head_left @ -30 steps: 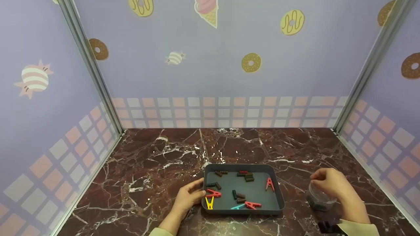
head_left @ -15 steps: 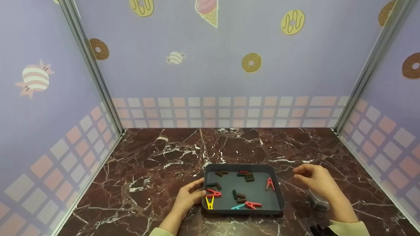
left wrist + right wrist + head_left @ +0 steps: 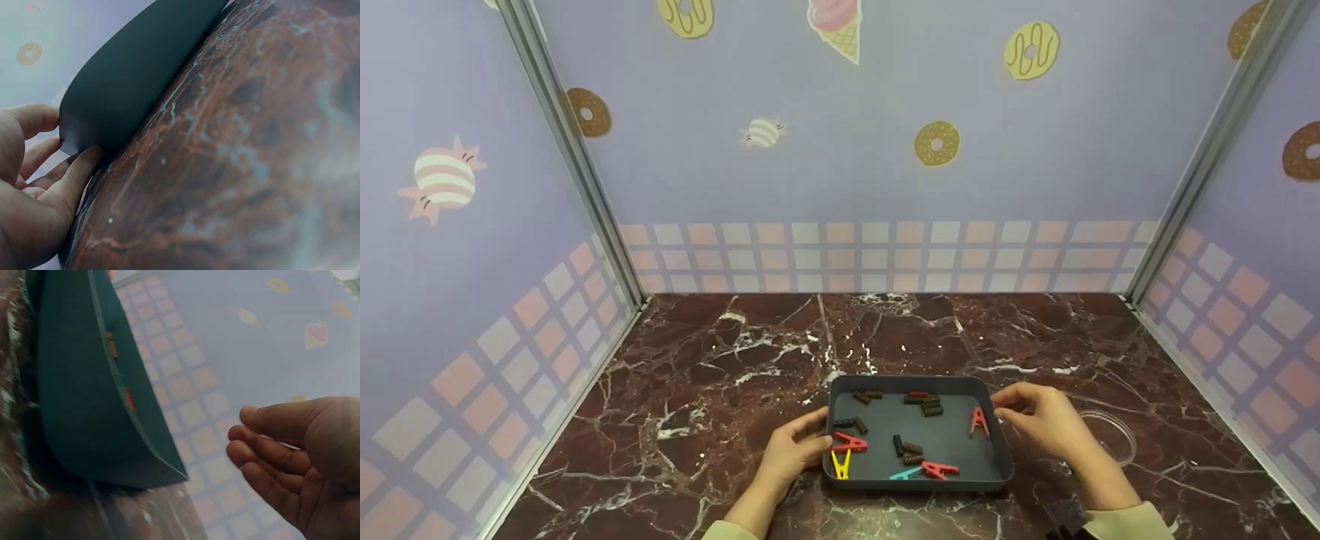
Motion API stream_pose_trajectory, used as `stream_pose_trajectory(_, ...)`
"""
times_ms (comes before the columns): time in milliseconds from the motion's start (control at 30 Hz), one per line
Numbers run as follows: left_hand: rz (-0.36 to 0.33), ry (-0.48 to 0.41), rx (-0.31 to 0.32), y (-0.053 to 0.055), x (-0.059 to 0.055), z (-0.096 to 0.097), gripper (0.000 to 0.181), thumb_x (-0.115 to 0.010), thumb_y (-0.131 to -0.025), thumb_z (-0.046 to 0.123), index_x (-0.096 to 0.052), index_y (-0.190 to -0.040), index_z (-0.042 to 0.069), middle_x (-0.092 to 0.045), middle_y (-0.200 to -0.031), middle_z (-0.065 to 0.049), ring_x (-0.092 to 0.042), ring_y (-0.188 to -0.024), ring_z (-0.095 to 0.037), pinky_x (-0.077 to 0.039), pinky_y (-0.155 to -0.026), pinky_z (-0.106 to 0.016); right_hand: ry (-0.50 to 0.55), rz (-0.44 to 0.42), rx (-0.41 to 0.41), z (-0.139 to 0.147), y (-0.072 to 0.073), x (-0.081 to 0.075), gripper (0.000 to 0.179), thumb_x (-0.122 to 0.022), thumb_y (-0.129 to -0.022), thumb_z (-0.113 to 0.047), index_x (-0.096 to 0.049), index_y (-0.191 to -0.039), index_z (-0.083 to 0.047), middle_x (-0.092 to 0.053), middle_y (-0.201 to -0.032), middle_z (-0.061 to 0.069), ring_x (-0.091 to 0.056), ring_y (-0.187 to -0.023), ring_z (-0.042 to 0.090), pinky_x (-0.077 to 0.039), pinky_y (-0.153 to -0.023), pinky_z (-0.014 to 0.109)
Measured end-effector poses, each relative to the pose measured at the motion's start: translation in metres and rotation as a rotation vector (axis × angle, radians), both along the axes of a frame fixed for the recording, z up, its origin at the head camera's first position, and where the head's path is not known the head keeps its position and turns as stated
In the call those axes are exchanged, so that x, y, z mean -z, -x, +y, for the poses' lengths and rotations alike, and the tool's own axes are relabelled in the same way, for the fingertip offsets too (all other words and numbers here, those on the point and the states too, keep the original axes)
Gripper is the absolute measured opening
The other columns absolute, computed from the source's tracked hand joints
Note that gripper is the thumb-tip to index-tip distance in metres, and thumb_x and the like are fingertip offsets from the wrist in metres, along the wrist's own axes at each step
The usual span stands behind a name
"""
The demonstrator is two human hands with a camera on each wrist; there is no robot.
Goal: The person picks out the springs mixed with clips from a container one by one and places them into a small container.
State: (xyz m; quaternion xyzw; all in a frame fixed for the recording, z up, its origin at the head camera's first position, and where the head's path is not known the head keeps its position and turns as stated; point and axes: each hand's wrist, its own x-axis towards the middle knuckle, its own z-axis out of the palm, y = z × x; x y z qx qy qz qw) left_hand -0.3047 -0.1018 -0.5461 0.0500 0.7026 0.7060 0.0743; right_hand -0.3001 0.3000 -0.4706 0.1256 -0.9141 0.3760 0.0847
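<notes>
A dark grey rectangular tray [image 3: 919, 484] stands on the table. My left hand [image 3: 791, 450] holds its left wall, thumb at the rim; in the left wrist view its fingers [image 3: 42, 119] touch the tray's outside. Inside lie several small ridged cylinders [image 3: 932, 411], brown, black and red, with a red clip [image 3: 978, 422], a yellow clip [image 3: 841, 465] and a blue clip [image 3: 906, 473]. Near the tray's right rim is my right hand [image 3: 1050, 420], fingers loosely bent; in the right wrist view nothing shows between thumb and fingers. Behind it, a clear round container [image 3: 1129, 439] is partly hidden.
The brown marbled tabletop [image 3: 735, 352] is bounded by patterned panels, with the back wall [image 3: 840, 180] behind and side walls left and right. Metal posts [image 3: 585, 172] stand in the corners. Two more red clips lie in the tray's front part.
My right hand has left the mouth of the clear container and moved left to the tray's right rim. The left hand and tray have stayed in place.
</notes>
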Motion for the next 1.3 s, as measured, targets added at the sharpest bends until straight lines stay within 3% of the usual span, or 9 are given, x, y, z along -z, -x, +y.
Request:
stream_pose_trajectory(300,0.001,-0.030,0.006,-0.002,-0.001,0.001,0.061,-0.070,-0.092,0.003,-0.049,-0.148,-0.006,-0.052,-0.148,-0.032,-0.071,-0.116,-0.026,-0.064,-0.082,-0.030,0.082,-0.023,-0.116,-0.026,0.004,0.019,0.018,-0.076,-0.091,-0.010,-0.076,-0.106,0.000,-0.078,-0.094,0.010,-0.072,-0.078,0.013,-0.058,-0.066,0.023)
stream_pose_trajectory(467,0.000,-0.036,0.015,-0.003,-0.002,0.000,0.061,-0.069,-0.092,0.006,-0.049,-0.149,-0.006,-0.049,-0.151,-0.032,-0.069,-0.120,-0.029,-0.063,-0.083,-0.029,0.032,-0.059,-0.137,-0.041,0.003,0.026,0.018,-0.077,-0.091,-0.014,-0.077,-0.105,-0.003,-0.078,-0.096,0.005,-0.070,-0.081,0.008,-0.057,-0.069,0.022)
stream_pose_trajectory(667,0.012,-0.040,0.027,-0.002,-0.001,0.000,0.061,-0.069,-0.094,0.006,-0.048,-0.149,-0.006,-0.050,-0.149,-0.033,-0.065,-0.128,-0.036,-0.063,-0.084,-0.031,-0.011,-0.072,-0.161,-0.061,0.006,0.032,0.015,-0.079,-0.089,-0.014,-0.079,-0.101,-0.005,-0.078,-0.092,0.004,-0.070,-0.080,0.012,-0.057,-0.070,0.023)
stream_pose_trajectory(933,0.009,-0.069,0.029,-0.002,0.000,0.000,0.060,-0.068,-0.093,0.004,-0.048,-0.149,-0.007,-0.053,-0.147,-0.034,-0.069,-0.121,-0.029,-0.063,-0.083,-0.031,-0.050,-0.113,-0.177,-0.086,0.012,0.041,0.010,-0.081,-0.087,-0.014,-0.078,-0.094,-0.007,-0.077,-0.088,0.004,-0.069,-0.080,0.015,-0.057,-0.072,0.028)
stream_pose_trajectory(1300,0.010,-0.075,0.028,-0.003,-0.002,-0.001,0.060,-0.068,-0.093,0.004,-0.048,-0.148,-0.008,-0.052,-0.148,-0.034,-0.067,-0.124,-0.033,-0.063,-0.084,-0.032,-0.136,-0.142,-0.162,-0.108,0.015,0.047,0.006,-0.084,-0.084,-0.016,-0.082,-0.087,-0.011,-0.078,-0.083,0.003,-0.070,-0.073,0.016,-0.058,-0.066,0.034)
